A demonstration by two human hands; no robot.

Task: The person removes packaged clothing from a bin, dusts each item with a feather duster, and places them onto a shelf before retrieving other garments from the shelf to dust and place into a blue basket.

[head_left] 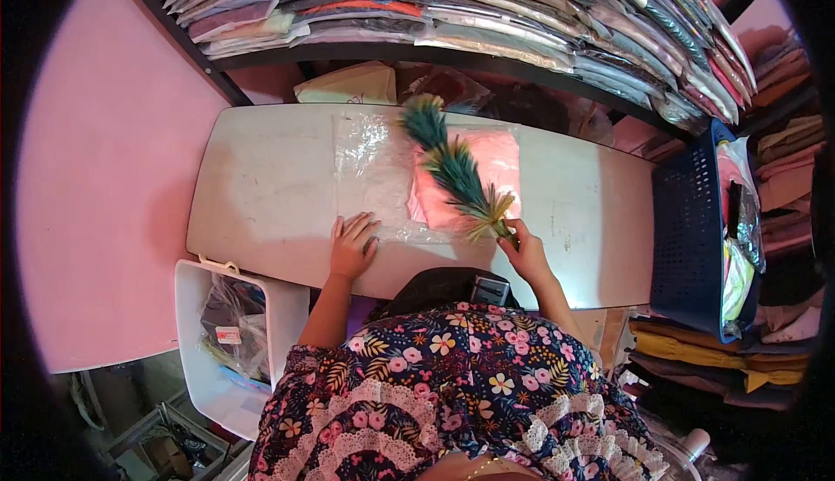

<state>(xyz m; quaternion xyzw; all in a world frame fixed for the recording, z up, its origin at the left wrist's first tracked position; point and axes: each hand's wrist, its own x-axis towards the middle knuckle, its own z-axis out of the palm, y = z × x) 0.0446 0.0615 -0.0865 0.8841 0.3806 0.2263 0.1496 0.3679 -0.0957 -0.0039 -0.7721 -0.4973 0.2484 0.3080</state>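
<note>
A clear plastic bag (374, 172) with a folded pink garment (496, 163) inside lies flat on the white table (261, 194). My left hand (352, 244) rests flat, fingers spread, on the bag's near edge. My right hand (522, 246) grips the handle of a green and yellow feather duster (452, 168). The duster stretches diagonally up and to the left, across the pink garment.
A dark shelf (487, 11) above the table carries stacks of bagged folded clothes. A blue basket (687, 237) with packets stands at the table's right end. A white bin (235, 350) with plastic bags sits below the near left corner. More folded clothes are piled at far right.
</note>
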